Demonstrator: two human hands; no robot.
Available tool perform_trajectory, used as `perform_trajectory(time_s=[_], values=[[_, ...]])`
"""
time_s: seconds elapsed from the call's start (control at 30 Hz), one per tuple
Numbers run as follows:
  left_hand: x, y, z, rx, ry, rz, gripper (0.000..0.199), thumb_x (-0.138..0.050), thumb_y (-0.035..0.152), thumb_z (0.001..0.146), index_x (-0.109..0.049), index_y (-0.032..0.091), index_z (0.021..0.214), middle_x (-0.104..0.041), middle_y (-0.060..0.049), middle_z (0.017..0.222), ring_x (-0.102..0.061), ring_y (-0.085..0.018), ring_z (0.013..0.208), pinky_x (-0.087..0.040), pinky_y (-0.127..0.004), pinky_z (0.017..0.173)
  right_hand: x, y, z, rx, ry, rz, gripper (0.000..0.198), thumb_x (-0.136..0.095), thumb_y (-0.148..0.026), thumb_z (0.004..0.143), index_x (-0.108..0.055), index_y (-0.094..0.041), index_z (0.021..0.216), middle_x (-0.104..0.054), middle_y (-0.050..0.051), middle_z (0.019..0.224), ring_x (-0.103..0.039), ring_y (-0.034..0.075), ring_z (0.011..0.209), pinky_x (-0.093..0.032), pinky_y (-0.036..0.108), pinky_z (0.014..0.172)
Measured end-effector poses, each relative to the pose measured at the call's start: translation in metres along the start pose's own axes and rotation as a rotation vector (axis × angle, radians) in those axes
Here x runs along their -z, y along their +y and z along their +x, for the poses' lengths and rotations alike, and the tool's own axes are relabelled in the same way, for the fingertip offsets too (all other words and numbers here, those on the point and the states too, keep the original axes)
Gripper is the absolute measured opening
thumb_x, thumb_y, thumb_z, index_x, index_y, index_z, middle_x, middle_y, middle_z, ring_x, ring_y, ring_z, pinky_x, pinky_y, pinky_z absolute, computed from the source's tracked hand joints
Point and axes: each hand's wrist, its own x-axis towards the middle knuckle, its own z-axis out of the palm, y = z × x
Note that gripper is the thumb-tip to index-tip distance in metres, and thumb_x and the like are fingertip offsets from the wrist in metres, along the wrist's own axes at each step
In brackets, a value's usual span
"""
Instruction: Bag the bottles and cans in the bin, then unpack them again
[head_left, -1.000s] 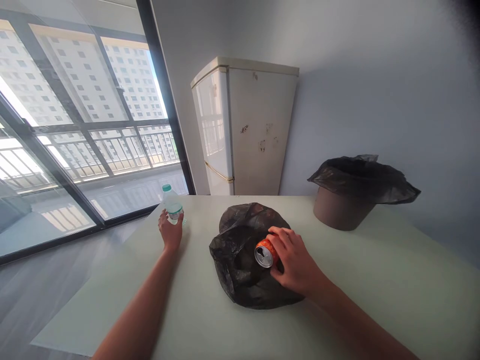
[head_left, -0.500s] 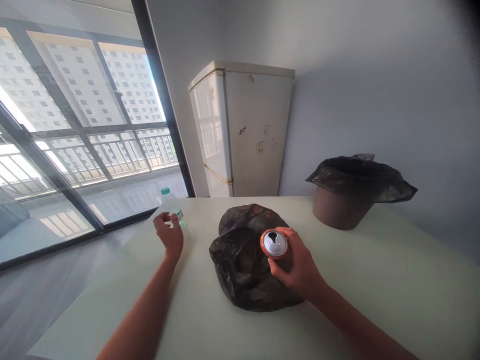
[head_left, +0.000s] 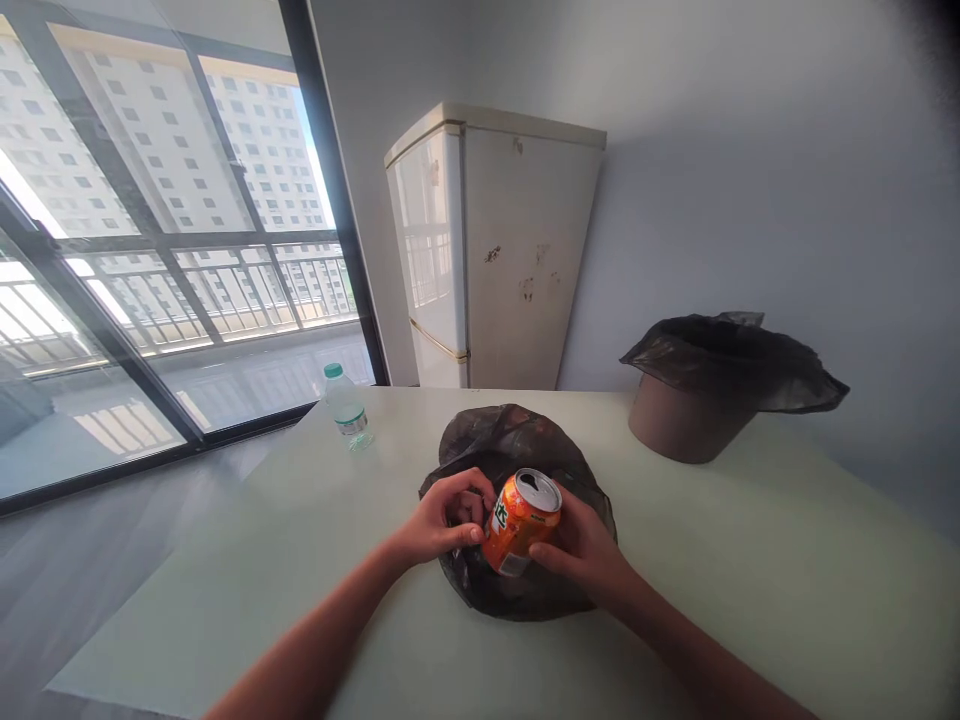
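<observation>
My right hand [head_left: 589,545] grips an orange soda can [head_left: 521,530] from its right side, thumb in front. The can leans slightly, with its opened silver top facing up and a printed label showing. My left hand [head_left: 454,515] is at the can's left side, fingers curved and thumb apart from them. Its fingertips are at or very near the can; contact is hard to make out. Below both hands lies a black plastic bag [head_left: 517,440], bulging, with its contents only dimly visible through the film.
A clear plastic bottle [head_left: 346,415] with a green cap stands at the table's far left. At the back right is a brown bin [head_left: 667,420] lined with a black bag [head_left: 795,375]. Behind the pale table [head_left: 720,590] stands a white fridge [head_left: 525,220], beside glass doors [head_left: 172,200].
My left hand has moved from beside the bottle to the can's left side. The can, still in my right hand, has shifted a little left and down, turning its label into view.
</observation>
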Motion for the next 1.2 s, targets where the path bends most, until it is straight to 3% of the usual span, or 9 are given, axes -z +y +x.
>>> perform_trajectory(time_s=[0.13,0.3,0.47,0.53,0.63,0.73,0.8,0.93,1.2], values=[[0.004,0.0,0.001,-0.057,0.021,0.13,0.074,-0.082,0.067,0.073,-0.063,0.017,0.125,-0.061,-0.005,0.089,-0.052,-0.014,0.073,-0.043,-0.023,0.062,-0.002,0.0,-0.002,-0.005,-0.03,-0.011,0.054,-0.08,-0.038,0.086,-0.056,-0.024,0.133,-0.066,0.009,0.123,-0.066,0.027,0.113,-0.055,0.039,0.098],[0.005,0.004,0.003,-0.138,0.008,0.382,0.073,-0.078,0.07,0.075,-0.069,0.016,0.124,-0.064,-0.011,0.104,-0.056,-0.019,0.085,-0.048,-0.028,0.073,-0.004,0.002,-0.003,0.022,-0.054,-0.009,0.053,-0.073,-0.038,0.093,-0.05,-0.028,0.141,-0.061,0.01,0.13,-0.063,0.028,0.12,-0.053,0.042,0.102],[0.005,0.001,0.001,-0.168,-0.025,0.235,0.067,-0.08,0.059,0.08,-0.067,0.016,0.13,-0.07,-0.012,0.112,-0.065,-0.025,0.096,-0.053,-0.032,0.085,-0.004,0.004,-0.003,-0.001,-0.024,-0.014,0.063,-0.07,-0.037,0.096,-0.038,-0.033,0.15,-0.055,0.01,0.134,-0.063,0.023,0.111,-0.054,0.039,0.097],[0.01,-0.006,0.002,-0.222,0.108,0.143,0.066,-0.078,0.058,0.083,-0.065,0.016,0.132,-0.07,-0.014,0.12,-0.066,-0.028,0.108,-0.053,-0.034,0.092,-0.004,0.007,-0.003,0.005,0.041,-0.064,0.059,-0.067,-0.037,0.098,-0.039,-0.035,0.149,-0.054,0.009,0.129,-0.063,0.019,0.101,-0.055,0.035,0.089],[0.026,-0.017,0.005,-0.257,0.466,0.179,0.062,-0.078,0.055,0.084,-0.063,0.018,0.131,-0.07,-0.013,0.123,-0.066,-0.028,0.112,-0.053,-0.035,0.096,-0.003,0.01,-0.003,0.031,0.133,-0.126,0.048,-0.064,-0.039,0.099,-0.045,-0.034,0.143,-0.052,0.006,0.122,-0.061,0.017,0.096,-0.054,0.033,0.088],[0.051,-0.027,0.009,-0.134,0.843,0.388,0.052,-0.076,0.049,0.087,-0.062,0.021,0.128,-0.07,-0.01,0.121,-0.068,-0.024,0.104,-0.054,-0.036,0.094,0.0,0.007,-0.001,0.024,0.178,-0.185,0.036,-0.062,-0.039,0.099,-0.053,-0.031,0.133,-0.054,0.005,0.114,-0.06,0.016,0.093,-0.053,0.032,0.089],[0.068,-0.035,0.01,-0.017,0.99,0.5,0.053,-0.075,0.049,0.087,-0.059,0.022,0.129,-0.071,-0.01,0.122,-0.069,-0.025,0.105,-0.055,-0.04,0.094,0.002,0.003,0.0,0.035,0.201,-0.28,0.019,-0.061,-0.039,0.1,-0.062,-0.027,0.115,-0.055,0.004,0.108,-0.059,0.015,0.088,-0.053,0.03,0.084],[0.096,-0.051,0.009,0.148,1.058,0.541,0.05,-0.075,0.046,0.085,-0.058,0.019,0.124,-0.071,-0.014,0.121,-0.07,-0.028,0.109,-0.056,-0.043,0.093,0.005,-0.001,0.004,0.085,0.243,-0.515,0.028,-0.059,-0.035,0.1,-0.058,-0.02,0.076,-0.057,0.004,0.095,-0.054,0.014,0.074,-0.046,0.029,0.069],[0.106,-0.071,0.009,0.244,1.016,0.656,0.05,-0.076,0.038,0.082,-0.055,0.023,0.125,-0.07,-0.012,0.127,-0.069,-0.028,0.113,-0.053,-0.041,0.093,0.008,0.006,0.006,0.077,0.196,-0.678,0.028,-0.057,-0.031,0.1,-0.056,-0.02,0.074,-0.062,0.001,0.083,-0.057,0.015,0.074,-0.044,0.03,0.071]])
